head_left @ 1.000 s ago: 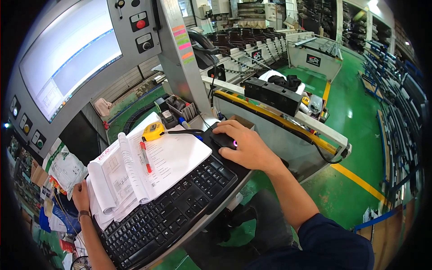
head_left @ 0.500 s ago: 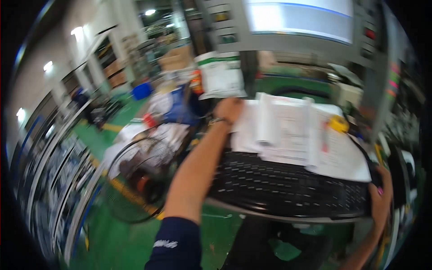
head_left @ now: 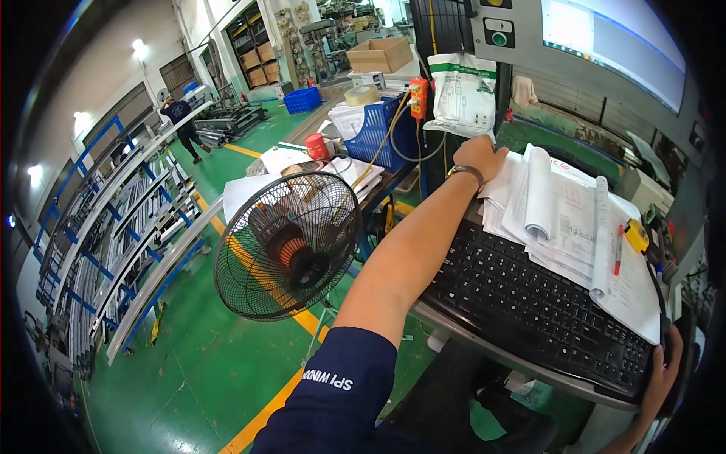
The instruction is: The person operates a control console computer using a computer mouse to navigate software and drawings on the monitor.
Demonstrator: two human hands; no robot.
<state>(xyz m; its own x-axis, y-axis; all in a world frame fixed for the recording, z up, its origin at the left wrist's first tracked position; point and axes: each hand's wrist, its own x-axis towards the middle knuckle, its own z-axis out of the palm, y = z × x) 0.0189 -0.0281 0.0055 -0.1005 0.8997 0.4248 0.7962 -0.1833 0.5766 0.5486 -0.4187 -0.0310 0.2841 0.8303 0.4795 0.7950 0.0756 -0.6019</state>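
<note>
In the head view, the keyboard (head_left: 537,303) is lying btwn the two hands, its long axis running slantwise from just below the L hand (head_left: 482,161) to the R hand (head_left: 661,387), along the front of the tabletop (head_left: 491,345). The paper stack (head_left: 567,208) is sitting beyond it, just to the R of the L hand, which is nearer to the stack than the R one.

L hand's fingers are bending down, knuckles up, near the bottom of a white packet (head_left: 463,94); can't tell if they're gripping anything. R hand is resting at the keyboard's R end, fingers part-curled by a small pink glow (head_left: 665,367), prob. a mouse's; the grip's hidden, so can't tell how open it is or what it's holding.

Materials etc.: keys are showing as matte black plastic w/ white marks; the thin paper sheets are curling into soft rolls. Up from the R hand, a slim red-and-white pen (head_left: 618,250) is lying on them, w/ a chunky yellow tape measure (head_left: 637,236) beside it. The packet's crinkling, green-banded. Left of the L forearm, a round wire-grille fan (head_left: 291,246) is standing.
</note>
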